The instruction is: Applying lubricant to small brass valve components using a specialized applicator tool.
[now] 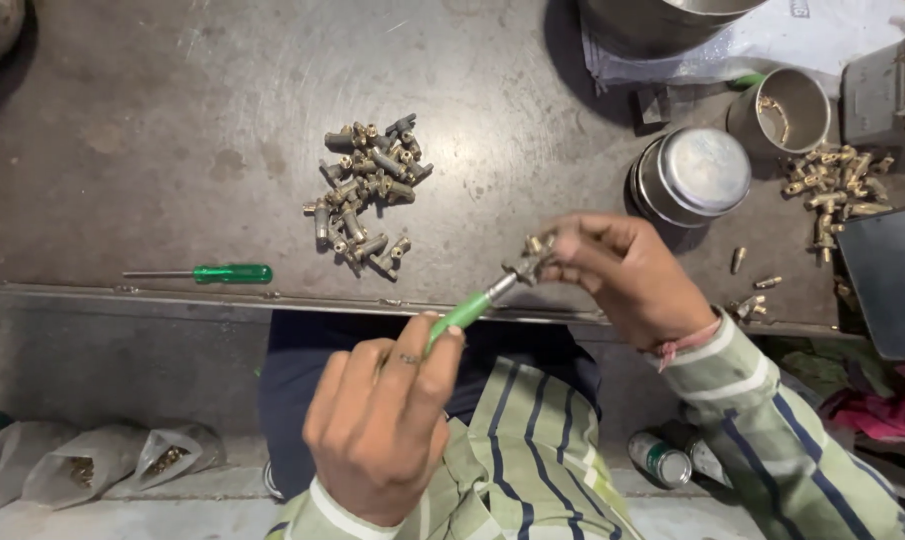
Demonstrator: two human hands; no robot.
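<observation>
My left hand [383, 425] has its fingers tight around a green screwdriver [470, 308]. My right hand [628, 275] pinches a small metal part [529, 260] at the tip, above the table [173, 120] edge.

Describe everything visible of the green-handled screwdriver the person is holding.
The held screwdriver has a translucent green plastic handle and a short silvery metal shank. It is tilted, tip pointing up and right, over the workbench's near edge. The left hand grips the handle's rear, hiding its end. The tip meets a small brass-and-grey metal fitting pinched in the right hand; the blade itself is hidden by the fitting.
</observation>
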